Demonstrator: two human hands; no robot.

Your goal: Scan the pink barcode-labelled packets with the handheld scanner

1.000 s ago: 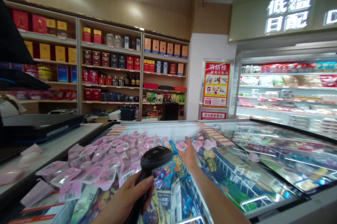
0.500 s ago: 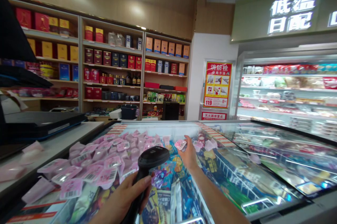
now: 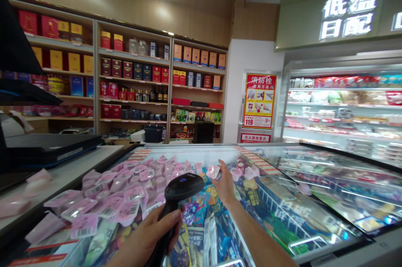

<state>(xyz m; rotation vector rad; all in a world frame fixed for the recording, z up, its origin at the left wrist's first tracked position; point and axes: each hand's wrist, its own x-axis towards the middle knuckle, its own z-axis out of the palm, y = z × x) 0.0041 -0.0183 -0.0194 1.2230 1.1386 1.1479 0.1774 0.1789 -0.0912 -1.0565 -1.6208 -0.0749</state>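
My left hand (image 3: 157, 231) is closed around the handle of a black barcode scanner (image 3: 182, 186), whose head points away and to the right, with a small blue light on top. My right hand (image 3: 224, 181) reaches forward over the freezer and pinches a small pink cup with a barcode on its lid (image 3: 213, 171). That cup is held up in front of the scanner head, apart from it. To the left lies a heap of similar pink cups (image 3: 138, 175), many with barcodes showing. A few more pink cups (image 3: 251, 171) sit right of my right hand.
Under the cups is a glass-topped chest freezer (image 3: 282, 200) holding bagged goods and wire baskets. At left, a counter (image 3: 109, 154) carries black equipment (image 3: 50, 147) and several pink cups. Shelves of boxes (image 3: 135, 68) and a lit fridge (image 3: 342, 108) stand behind.
The cup in my right hand has tilted and shifted slightly left, so its barcode faces me more. A blue light now shows on the scanner. My left hand has hardly moved.
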